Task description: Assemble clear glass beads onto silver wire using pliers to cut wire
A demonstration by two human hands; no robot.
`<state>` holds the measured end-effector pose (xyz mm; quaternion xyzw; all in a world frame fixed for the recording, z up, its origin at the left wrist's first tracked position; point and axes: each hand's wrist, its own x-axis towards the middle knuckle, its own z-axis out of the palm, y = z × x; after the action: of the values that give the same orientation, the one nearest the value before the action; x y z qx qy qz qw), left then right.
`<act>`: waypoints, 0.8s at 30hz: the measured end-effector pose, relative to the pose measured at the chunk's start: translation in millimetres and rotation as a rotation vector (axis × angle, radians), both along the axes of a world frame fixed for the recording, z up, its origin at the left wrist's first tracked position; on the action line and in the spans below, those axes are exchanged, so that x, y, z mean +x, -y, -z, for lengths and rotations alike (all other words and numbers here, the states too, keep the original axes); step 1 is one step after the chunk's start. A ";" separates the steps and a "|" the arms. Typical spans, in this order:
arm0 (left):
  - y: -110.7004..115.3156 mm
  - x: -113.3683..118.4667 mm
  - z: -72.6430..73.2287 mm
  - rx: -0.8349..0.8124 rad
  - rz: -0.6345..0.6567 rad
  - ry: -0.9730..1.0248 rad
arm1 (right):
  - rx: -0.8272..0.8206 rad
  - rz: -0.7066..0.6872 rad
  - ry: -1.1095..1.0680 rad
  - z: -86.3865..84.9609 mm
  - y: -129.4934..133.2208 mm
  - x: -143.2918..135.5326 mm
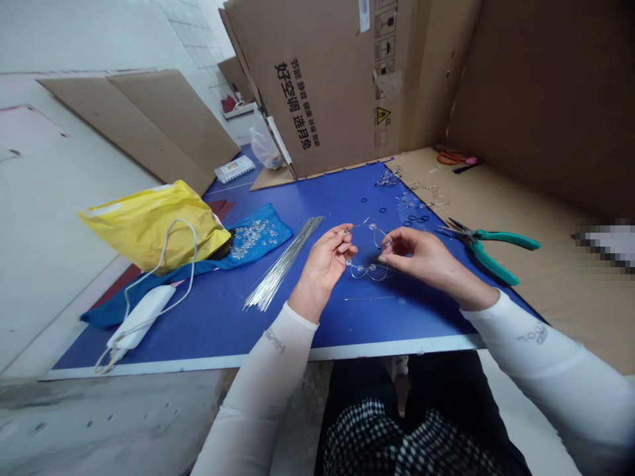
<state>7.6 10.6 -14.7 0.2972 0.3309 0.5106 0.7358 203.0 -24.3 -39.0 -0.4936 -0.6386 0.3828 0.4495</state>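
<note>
Between my two hands is a loop of thin silvery wire strung with clear round beads (pixel 372 268). My left hand (pixel 327 258) pinches its left side between thumb and fingers. On the opposite side, my right hand (pixel 414 250) closes thumb and fingertips on the same beaded wire. Left of my left hand lies a bundle of straight metal wires (pixel 285 264). Loose clear beads (pixel 253 238) rest on a blue cloth (pixel 282 230) farther left. Beyond my right hand are pliers with green handles (pixel 489 251) and several small black rings (pixel 411 220).
The blue tabletop (pixel 307 334) has a pale front edge. At the left are a yellow bag (pixel 163 225) and a white power strip (pixel 141 317) with a looped cord. Cardboard panels (pixel 337 86) stand behind. Red-handled scissors (pixel 451 157) and finished-looking wire pieces (pixel 389 176) lie at the back right.
</note>
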 end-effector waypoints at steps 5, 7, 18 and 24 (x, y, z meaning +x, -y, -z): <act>2.5 1.1 0.2 0.039 0.006 -0.019 | 0.059 0.076 0.079 0.3 0.3 -0.1; 3.0 1.4 -0.2 0.045 0.006 -0.021 | -0.070 0.028 -0.086 -2.9 0.4 0.3; 0.0 -1.3 1.5 0.046 0.048 -0.017 | -0.448 -0.112 -0.500 0.3 -5.4 10.9; 0.0 -1.2 3.7 0.088 0.055 -0.046 | -0.439 -0.115 -0.504 -0.7 -4.9 10.4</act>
<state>6.4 10.6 -18.3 0.3500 0.3165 0.4974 0.7280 213.4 -19.4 -38.3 -0.4316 -0.4367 0.6459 0.4537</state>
